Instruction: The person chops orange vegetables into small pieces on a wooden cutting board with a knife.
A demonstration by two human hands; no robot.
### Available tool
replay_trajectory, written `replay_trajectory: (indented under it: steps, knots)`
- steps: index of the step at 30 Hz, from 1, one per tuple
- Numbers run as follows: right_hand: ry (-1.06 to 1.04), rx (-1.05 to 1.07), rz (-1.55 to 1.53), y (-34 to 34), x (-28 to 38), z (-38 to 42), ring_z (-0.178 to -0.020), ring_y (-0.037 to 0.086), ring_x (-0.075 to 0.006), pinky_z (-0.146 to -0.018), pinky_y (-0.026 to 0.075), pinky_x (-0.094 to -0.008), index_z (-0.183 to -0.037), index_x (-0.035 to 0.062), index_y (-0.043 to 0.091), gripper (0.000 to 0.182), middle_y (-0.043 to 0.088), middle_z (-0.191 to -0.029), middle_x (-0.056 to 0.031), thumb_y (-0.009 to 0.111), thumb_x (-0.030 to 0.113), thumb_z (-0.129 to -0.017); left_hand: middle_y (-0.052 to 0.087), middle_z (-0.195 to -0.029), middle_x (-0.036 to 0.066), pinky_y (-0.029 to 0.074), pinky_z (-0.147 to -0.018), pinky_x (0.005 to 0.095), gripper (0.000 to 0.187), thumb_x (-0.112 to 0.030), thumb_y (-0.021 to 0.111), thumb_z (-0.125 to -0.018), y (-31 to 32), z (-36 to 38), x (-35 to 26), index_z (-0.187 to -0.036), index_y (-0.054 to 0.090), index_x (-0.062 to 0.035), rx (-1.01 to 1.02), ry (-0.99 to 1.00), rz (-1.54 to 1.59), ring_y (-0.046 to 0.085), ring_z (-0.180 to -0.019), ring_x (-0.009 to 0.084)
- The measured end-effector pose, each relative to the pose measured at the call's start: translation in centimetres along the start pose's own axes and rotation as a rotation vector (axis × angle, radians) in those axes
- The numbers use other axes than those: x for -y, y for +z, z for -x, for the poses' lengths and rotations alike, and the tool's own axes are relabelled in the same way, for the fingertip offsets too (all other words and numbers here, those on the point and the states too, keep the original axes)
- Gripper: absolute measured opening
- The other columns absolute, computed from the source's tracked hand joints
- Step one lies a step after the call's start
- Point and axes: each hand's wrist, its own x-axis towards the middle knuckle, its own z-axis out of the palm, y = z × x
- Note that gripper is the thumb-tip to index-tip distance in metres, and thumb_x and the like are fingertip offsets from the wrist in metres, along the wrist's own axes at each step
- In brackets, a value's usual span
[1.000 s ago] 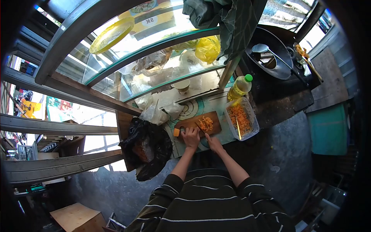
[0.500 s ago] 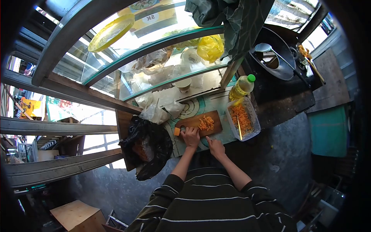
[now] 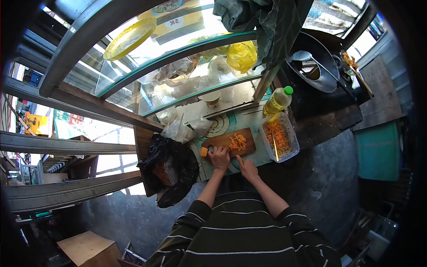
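A wooden cutting board [image 3: 247, 135] lies on the counter, with a heap of chopped orange pieces [image 3: 237, 142] on it, possibly carrot. My left hand [image 3: 219, 158] rests on the board's near edge, fingers bent down and close together; what lies under them is hidden. Beside its fingertips, at the board's left end, is an orange chunk [image 3: 203, 151]. My right hand [image 3: 247, 168] is just right of it, at the near edge of the board, fingers curled and index finger pointing forward. Whatever it grips cannot be made out.
Right of the board stands a clear plastic tub [image 3: 291, 153] of orange shreds with a yellow-handled utensil [image 3: 275, 149]. Behind it is an oil bottle [image 3: 277, 101] with a green cap. A black plastic bag [image 3: 187, 167] sits left, a wok [image 3: 327, 78] far right, a glass case [image 3: 178, 95] ahead.
The view has shifted very slightly. Both hands stay at almost the same place by the board, and the chopped pieces look unchanged.
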Motion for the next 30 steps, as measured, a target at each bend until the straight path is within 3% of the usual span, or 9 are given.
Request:
replay_trajectory:
  steps: [11,14,16,17,19,22,26,30]
  knots:
    - [-0.006,-0.043,0.145,0.4,0.0,-1.6,-0.081,0.058,-0.0405,-0.068,0.045,-0.047,-0.078,-0.0042,0.063,0.07,0.06,-0.079,-0.0256,0.03,0.057,-0.087,0.058,-0.074,0.001,0.031,-0.071,0.0379,0.009,-0.018,0.066,-0.069,0.4,0.3,-0.1,-0.076,0.065,-0.0118,-0.019,0.009,0.007,0.052,-0.077,0.0192]
    - [-0.072,0.043,-0.041,1.6,-2.0,-3.2,-0.077,0.058,-0.0411,-0.062,0.045,-0.0466,-0.074,-0.0041,0.062,0.071,0.061,-0.078,-0.0257,0.032,0.059,-0.086,0.058,-0.075,0.001,0.03,-0.071,0.038,0.01,-0.019,0.066,-0.069,-0.3,0.1,-0.4,-0.076,0.066,-0.0122,-0.016,0.008,-0.005,0.052,-0.078,0.0194]
    - [0.17,0.254,-0.288,0.2,-1.4,-2.5,-0.072,0.059,-0.0404,-0.059,0.044,-0.0455,-0.071,-0.0023,0.062,0.07,0.061,-0.076,-0.0249,0.034,0.06,-0.085,0.058,-0.074,0.001,0.03,-0.071,0.0379,0.01,-0.019,0.066,-0.069,-0.4,0.3,-0.4,-0.076,0.066,-0.0123,-0.003,-0.003,-0.011,0.052,-0.078,0.0195]
    - [0.168,0.251,-0.289,0.3,-1.5,-2.4,-0.072,0.059,-0.0404,-0.059,0.044,-0.0455,-0.071,-0.0023,0.062,0.07,0.061,-0.076,-0.0249,0.034,0.06,-0.085,0.058,-0.074,0.001,0.03,-0.072,0.0378,0.01,-0.019,0.066,-0.069,-0.4,0.0,-0.5,-0.076,0.066,-0.0125,0.005,-0.012,-0.015,0.052,-0.078,0.0195]
    - [-0.001,0.002,-0.044,1.0,-2.0,-2.2,-0.07,0.06,-0.0388,-0.058,0.045,-0.0453,-0.072,0.0001,0.064,0.068,0.061,-0.074,-0.0238,0.034,0.059,-0.085,0.058,-0.074,0.001,0.03,-0.072,0.0379,0.01,-0.02,0.066,-0.069,-0.3,0.0,-0.3,-0.077,0.066,-0.0125,-0.006,-0.015,-0.01,0.052,-0.078,0.0195]
    - [-0.024,-0.136,0.159,0.7,-1.7,-1.2,-0.074,0.06,-0.0389,-0.062,0.045,-0.0462,-0.073,-0.0006,0.064,0.07,0.06,-0.073,-0.0243,0.032,0.06,-0.085,0.058,-0.073,0.001,0.03,-0.072,0.0381,0.01,-0.02,0.066,-0.069,-0.4,0.0,-0.5,-0.077,0.067,-0.0125,0.01,-0.034,0.006,0.052,-0.078,0.0196]
    - [-0.001,-0.087,0.197,-0.6,-1.2,-0.9,-0.081,0.058,-0.0403,-0.068,0.045,-0.0477,-0.074,-0.0021,0.063,0.072,0.06,-0.074,-0.0248,0.029,0.06,-0.086,0.059,-0.072,0.001,0.03,-0.073,0.0386,0.011,-0.02,0.066,-0.069,-0.2,0.1,-0.2,-0.077,0.068,-0.0126,0.022,-0.038,0.011,0.052,-0.078,0.0194]
    - [-0.007,-0.003,0.019,0.1,-1.4,-0.9,-0.084,0.056,-0.0417,-0.071,0.043,-0.0473,-0.075,-0.0032,0.062,0.074,0.059,-0.076,-0.026,0.027,0.061,-0.085,0.059,-0.072,0.001,0.029,-0.073,0.0388,0.011,-0.019,0.066,-0.068,-0.3,0.1,-0.2,-0.077,0.068,-0.0122,0.011,-0.054,0.035,0.052,-0.079,0.0192]
